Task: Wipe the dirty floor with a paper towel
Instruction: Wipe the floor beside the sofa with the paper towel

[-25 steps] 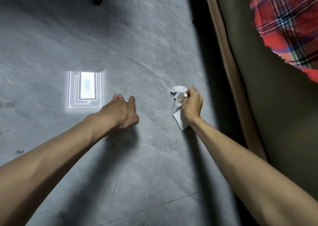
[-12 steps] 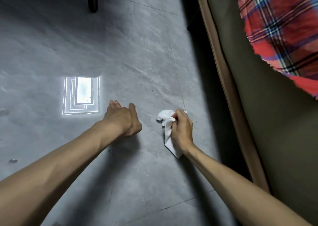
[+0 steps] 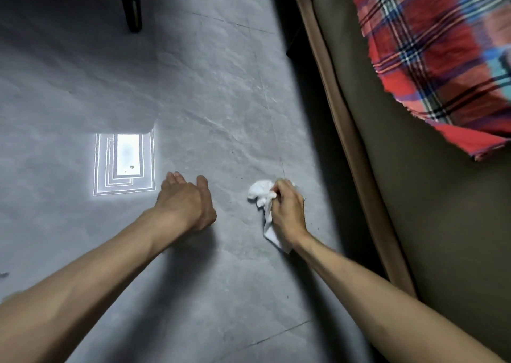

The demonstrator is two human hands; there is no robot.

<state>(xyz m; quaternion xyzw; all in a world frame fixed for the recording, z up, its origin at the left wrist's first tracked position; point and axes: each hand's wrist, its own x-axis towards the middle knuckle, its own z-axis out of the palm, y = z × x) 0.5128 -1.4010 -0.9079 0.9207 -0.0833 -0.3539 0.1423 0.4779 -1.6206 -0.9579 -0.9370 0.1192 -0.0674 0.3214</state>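
On the floor (image 3: 221, 100) beside the sofa (image 3: 414, 197), the right hand (image 3: 286, 213) grips the crumpled white towel (image 3: 261, 197), fingers curled round it, and presses it to the tile. The left hand (image 3: 185, 202) rests on the floor just beside it, fingers straight and holding nothing, apparently as a brace. Wiping appears to be mid-course. Small dark specks (image 3: 317, 227) lie near the right wrist and toward the sofa edge, so that strip is judged not yet done. No cleaned area can be told apart from the rest. The surface is grey, stone-patterned tile with thin joints, glossy enough to carry a bright reflection (image 3: 124, 166). A plaid blanket (image 3: 437, 58) lies on the sofa, and a dark furniture leg (image 3: 132, 11) stands at the far side.
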